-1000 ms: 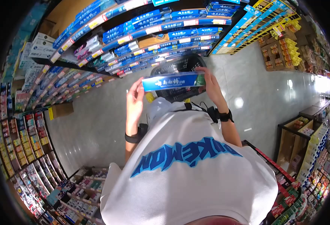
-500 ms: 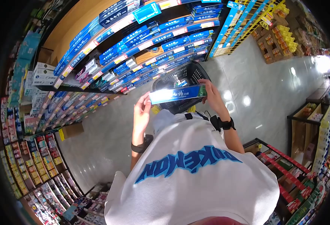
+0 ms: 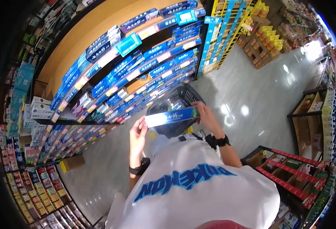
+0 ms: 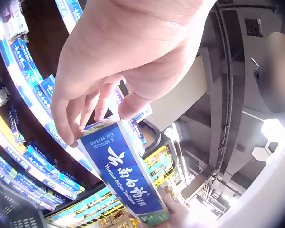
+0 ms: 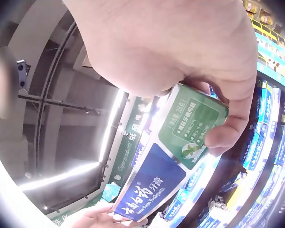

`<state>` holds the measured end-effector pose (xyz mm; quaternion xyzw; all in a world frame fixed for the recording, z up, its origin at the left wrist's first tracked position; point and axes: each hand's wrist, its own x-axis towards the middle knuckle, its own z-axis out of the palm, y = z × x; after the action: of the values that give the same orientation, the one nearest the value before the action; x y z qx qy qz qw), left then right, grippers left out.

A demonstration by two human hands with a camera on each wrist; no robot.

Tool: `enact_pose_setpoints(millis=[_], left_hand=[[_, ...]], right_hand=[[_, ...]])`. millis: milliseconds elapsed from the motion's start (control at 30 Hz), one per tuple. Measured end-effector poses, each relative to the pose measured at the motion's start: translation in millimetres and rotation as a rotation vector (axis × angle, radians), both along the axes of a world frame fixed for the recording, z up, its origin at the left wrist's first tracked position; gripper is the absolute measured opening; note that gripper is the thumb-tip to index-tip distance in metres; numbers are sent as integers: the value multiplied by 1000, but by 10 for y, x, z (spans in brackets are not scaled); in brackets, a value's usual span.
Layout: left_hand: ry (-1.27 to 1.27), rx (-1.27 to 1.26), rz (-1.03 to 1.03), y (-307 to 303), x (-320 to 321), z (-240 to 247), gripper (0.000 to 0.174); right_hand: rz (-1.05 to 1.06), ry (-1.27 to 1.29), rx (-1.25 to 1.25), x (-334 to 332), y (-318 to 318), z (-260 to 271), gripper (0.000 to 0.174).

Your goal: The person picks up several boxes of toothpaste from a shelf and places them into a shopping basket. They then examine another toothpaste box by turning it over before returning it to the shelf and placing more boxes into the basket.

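A long blue-and-white toothpaste box (image 3: 171,116) with a green end is stretched between my two hands, in front of my shirt. My left hand (image 3: 138,133) pinches its left end; in the left wrist view thumb and fingertips meet at the printed-code end of the box (image 4: 128,175). At the opposite end, my right hand (image 3: 207,117) grips the green part, fingers over one side and thumb hidden behind, as the right wrist view shows. Beneath the box in the head view is a dark plastic shopping basket (image 3: 189,94) with some packages in it, partly hidden by the box.
Curved shelves (image 3: 95,76) full of blue toothpaste boxes rise in front and to the left. A yellow wire rack (image 3: 229,38) stands at their right end. Cartons with yellow bottles (image 3: 269,42) lie beyond it. Behind on the right is a red-edged display (image 3: 286,171). Grey shiny floor (image 3: 236,91) lies between.
The head view has turned, bringing more of the upper shelves into sight. Hands and box sit lower in it, and the box slants a little more. Both hands keep their hold.
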<state>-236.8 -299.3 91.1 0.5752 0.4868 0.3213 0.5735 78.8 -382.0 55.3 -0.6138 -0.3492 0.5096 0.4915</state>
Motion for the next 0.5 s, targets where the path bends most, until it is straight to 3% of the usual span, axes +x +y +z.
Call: enact_pose_setpoints(millis=[500], left_hand=[[-44, -36, 31, 81, 77, 57, 41]], right_hand=[[1, 20, -35, 69, 99, 52, 42]])
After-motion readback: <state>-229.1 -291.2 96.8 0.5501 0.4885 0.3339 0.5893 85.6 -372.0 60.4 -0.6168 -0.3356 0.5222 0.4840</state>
